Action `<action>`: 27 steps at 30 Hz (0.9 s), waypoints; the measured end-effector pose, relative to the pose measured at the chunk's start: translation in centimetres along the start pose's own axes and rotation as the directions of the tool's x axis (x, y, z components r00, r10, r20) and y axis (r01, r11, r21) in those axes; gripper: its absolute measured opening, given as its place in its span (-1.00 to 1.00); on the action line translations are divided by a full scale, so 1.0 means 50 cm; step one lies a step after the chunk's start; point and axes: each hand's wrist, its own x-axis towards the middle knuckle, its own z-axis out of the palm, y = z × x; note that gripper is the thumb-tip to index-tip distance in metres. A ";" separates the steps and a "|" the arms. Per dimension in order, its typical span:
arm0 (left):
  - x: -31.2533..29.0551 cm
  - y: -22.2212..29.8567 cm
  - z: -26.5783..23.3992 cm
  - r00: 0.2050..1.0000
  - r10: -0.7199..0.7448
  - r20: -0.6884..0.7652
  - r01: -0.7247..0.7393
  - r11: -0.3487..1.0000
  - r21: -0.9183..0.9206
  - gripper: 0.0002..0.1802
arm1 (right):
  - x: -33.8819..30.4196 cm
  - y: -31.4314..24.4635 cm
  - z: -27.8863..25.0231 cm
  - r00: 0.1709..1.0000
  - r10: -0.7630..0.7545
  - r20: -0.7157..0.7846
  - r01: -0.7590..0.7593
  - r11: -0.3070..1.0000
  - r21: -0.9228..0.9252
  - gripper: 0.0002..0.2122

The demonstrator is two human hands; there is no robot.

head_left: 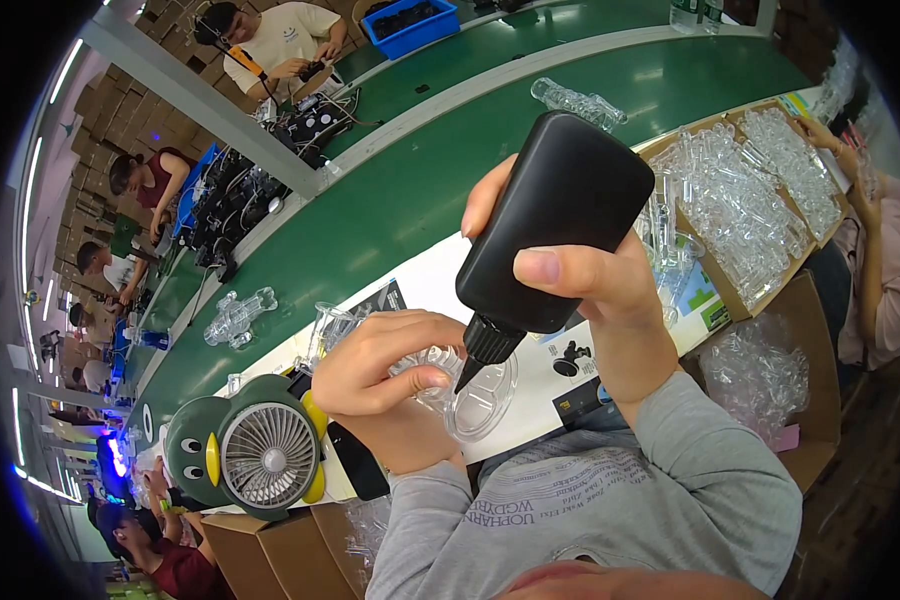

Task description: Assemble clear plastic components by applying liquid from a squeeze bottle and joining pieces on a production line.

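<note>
In my right hand [600, 275] is a black squeeze bottle [560, 200], tipped nozzle-down with my thumb across its front. Its pointed tip comes down at the rim of a clear plastic part [488, 405] with a round, dish-like end; whether the two touch I cannot tell. My left hand [385, 370] is closed around that clear part, its fingers hiding much of it. More clear plastic pieces [332, 325] lie just beyond my left hand. Printed white sheets [540, 400] cover the bench beneath both hands.
A green penguin-shaped fan [270, 455] stands at left beside a dark phone [358, 462]. Clear parts fill a cardboard box [735, 205] at right, near another person's arm [870, 240]. Loose clear pieces [240, 318] lie on the green bench [370, 215]. Several people work across it.
</note>
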 end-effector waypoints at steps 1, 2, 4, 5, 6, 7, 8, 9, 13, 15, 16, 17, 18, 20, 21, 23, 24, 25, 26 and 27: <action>-0.001 -0.004 -0.003 0.999 -0.030 0.023 0.031 0.997 -0.065 -0.69 | 0.000 0.001 0.000 1.000 -0.003 -0.006 0.003 1.000 0.009 -0.61; -0.001 -0.006 -0.008 0.999 -0.030 0.023 0.031 0.997 -0.065 -0.69 | 0.001 0.002 0.000 1.000 -0.005 -0.013 0.005 1.000 0.017 -0.61; 0.000 -0.006 -0.018 0.984 -0.093 0.152 0.098 0.995 -0.024 -0.68 | 0.003 0.006 -0.004 1.000 -0.023 -0.009 0.023 1.000 0.011 -0.61; 0.000 -0.002 -0.019 0.984 -0.093 0.152 0.098 0.995 -0.023 -0.68 | 0.004 0.007 -0.005 0.999 -0.040 -0.005 0.040 0.999 0.005 -0.60; 0.001 0.002 -0.020 0.983 -0.109 0.151 0.113 0.993 -0.017 -0.67 | 0.004 0.007 -0.006 0.999 -0.041 -0.005 0.041 0.999 0.005 -0.60; 0.000 0.005 -0.021 0.981 -0.125 0.150 0.128 0.992 -0.010 -0.66 | 0.005 0.008 -0.007 0.999 -0.051 -0.006 0.051 0.999 0.005 -0.60; -0.001 0.006 -0.022 0.981 -0.125 0.149 0.128 0.992 -0.009 -0.66 | 0.005 0.009 -0.009 0.998 -0.061 -0.008 0.061 0.998 0.004 -0.60; -0.003 0.006 -0.024 0.981 -0.130 0.142 0.134 0.991 -0.017 -0.64 | 0.005 0.010 -0.011 0.998 -0.061 -0.007 0.061 0.998 0.004 -0.60; -0.027 -0.007 -0.016 0.996 -0.067 -0.059 0.065 0.997 -0.031 -0.59 | 0.010 0.011 -0.019 0.994 -0.111 -0.020 0.112 0.993 0.046 -0.60; -0.041 -0.019 -0.027 0.984 -0.176 -0.032 0.173 0.982 -0.082 -0.60 | 0.016 0.019 -0.023 0.982 -0.154 -0.113 0.162 0.984 0.073 -0.64; -0.055 -0.024 -0.024 0.962 -0.207 -0.179 0.175 0.968 -0.177 -0.61 | 0.024 0.032 -0.025 0.970 -0.198 -0.138 0.205 0.978 0.038 -0.67; -0.065 -0.034 -0.020 0.917 -0.242 -0.316 0.156 0.949 -0.274 -0.63 | 0.028 0.038 -0.029 0.965 -0.198 -0.171 0.198 0.980 -0.019 -0.66; -0.071 -0.044 -0.021 0.870 -0.195 -0.453 0.092 0.967 -0.239 -0.63 | 0.037 0.050 -0.037 0.958 -0.214 -0.189 0.203 0.976 -0.079 -0.65; -0.084 -0.050 -0.027 0.753 -0.219 -0.620 0.101 0.970 -0.219 -0.61 | 0.057 0.078 -0.042 0.940 -0.265 -0.215 0.224 0.955 -0.196 -0.64; -0.091 -0.052 -0.030 0.606 -0.234 -0.760 0.117 0.972 -0.206 -0.60 | 0.066 0.094 -0.049 0.940 -0.268 -0.210 0.227 0.953 -0.201 -0.64; -0.103 -0.069 -0.044 0.553 -0.182 -0.813 0.014 0.978 -0.210 -0.58 | 0.084 0.140 -0.071 0.958 -0.245 -0.147 0.170 0.903 -0.395 -0.64; -0.104 -0.077 -0.050 0.494 -0.138 -0.858 -0.084 0.975 -0.205 -0.56 | 0.088 0.163 -0.081 0.968 -0.228 -0.105 0.155 0.872 -0.464 -0.66; -0.104 -0.077 -0.054 0.490 -0.137 -0.861 -0.086 0.975 -0.204 -0.56 | 0.097 0.203 -0.097 0.963 -0.268 0.002 0.228 0.815 -0.532 -0.65; -0.098 -0.078 -0.056 0.414 -0.143 -0.899 -0.102 0.974 -0.202 -0.55 | 0.092 0.222 -0.102 0.961 -0.266 0.074 0.242 0.681 -0.691 -0.65; -0.095 -0.078 -0.059 0.334 -0.149 -0.931 -0.117 0.973 -0.198 -0.54 | 0.083 0.242 -0.106 0.958 -0.249 0.144 0.257 0.517 -0.816 -0.64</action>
